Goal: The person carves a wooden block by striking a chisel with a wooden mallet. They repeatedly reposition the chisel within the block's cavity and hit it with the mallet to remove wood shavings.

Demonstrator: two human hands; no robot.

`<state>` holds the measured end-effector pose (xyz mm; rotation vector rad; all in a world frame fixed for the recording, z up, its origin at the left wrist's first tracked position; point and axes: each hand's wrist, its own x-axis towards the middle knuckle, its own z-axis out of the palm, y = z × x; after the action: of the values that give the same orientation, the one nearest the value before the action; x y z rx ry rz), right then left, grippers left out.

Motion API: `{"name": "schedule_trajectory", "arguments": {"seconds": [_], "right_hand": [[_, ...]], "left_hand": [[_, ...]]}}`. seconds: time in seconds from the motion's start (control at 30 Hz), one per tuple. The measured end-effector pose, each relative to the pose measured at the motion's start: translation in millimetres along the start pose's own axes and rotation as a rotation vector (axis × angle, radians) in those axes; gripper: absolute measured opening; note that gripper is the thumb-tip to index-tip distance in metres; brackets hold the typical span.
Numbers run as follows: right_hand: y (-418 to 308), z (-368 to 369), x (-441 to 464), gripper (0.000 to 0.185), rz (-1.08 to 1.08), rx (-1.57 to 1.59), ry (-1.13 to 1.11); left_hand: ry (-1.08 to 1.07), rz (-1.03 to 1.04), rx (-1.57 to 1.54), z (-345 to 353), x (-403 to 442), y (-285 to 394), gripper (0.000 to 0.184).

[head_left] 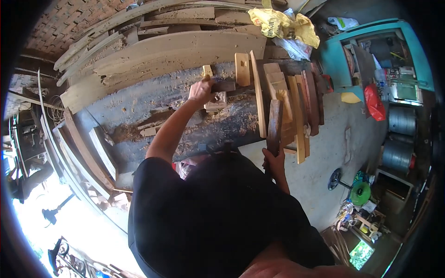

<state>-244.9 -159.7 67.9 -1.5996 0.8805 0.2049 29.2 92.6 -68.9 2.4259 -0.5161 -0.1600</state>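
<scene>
My left hand [200,91] is closed at the near end of a short dark wooden block [224,86] on the workbench; its fingertips are partly hidden. Just beyond it sits a small pale wood block [207,70]. Beside the hand, on the near side, lies a light wood piece with a slot [217,103]. My right hand [274,163] grips the lower end of a long dark brown wooden bar [275,123], which points away from my body over the bench's right side.
A pale mortised block [242,69] and a long thin strip [258,95] stand right of centre, with several boards [296,118] beyond them. Wood shavings cover the dark bench top [134,102]. Large curved planks [162,53] line the back. A teal cabinet [331,65] is at far right.
</scene>
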Motion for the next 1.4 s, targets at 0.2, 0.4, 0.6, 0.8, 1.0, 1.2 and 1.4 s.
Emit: {"name": "schedule_trajectory", "arguments": {"seconds": [0.2,0.4,0.6,0.8,1.0,1.2,1.4], "right_hand": [[-7,3,-14,0.045,-0.01,-0.026,0.07],[-1,4,-20,0.042,-0.021,0.002,0.099],[8,-1,-22,0.049,-0.107,-0.025,0.156],[-10,0,-30,0.053,-0.26,-0.118,0.163],[-16,12,-45,0.055,-0.296,-0.137,0.164],[-27,17,-53,0.049,-0.328,-0.235,0.219],[-84,-21,-88,0.034,-0.115,-1.033,0.057]], "left_hand": [[-0.065,0.003,0.136,-14,37,-9,0.038],[-0.049,-0.057,0.159,-16,32,-4,0.038],[0.203,0.29,-0.102,-20,-19,67,0.017],[0.079,0.58,-0.321,-31,-40,120,0.031],[-0.008,0.587,-0.466,-30,-39,113,0.034],[-0.06,0.598,-0.519,-34,-41,102,0.035],[-0.133,0.677,-0.587,-43,-37,90,0.034]]}}
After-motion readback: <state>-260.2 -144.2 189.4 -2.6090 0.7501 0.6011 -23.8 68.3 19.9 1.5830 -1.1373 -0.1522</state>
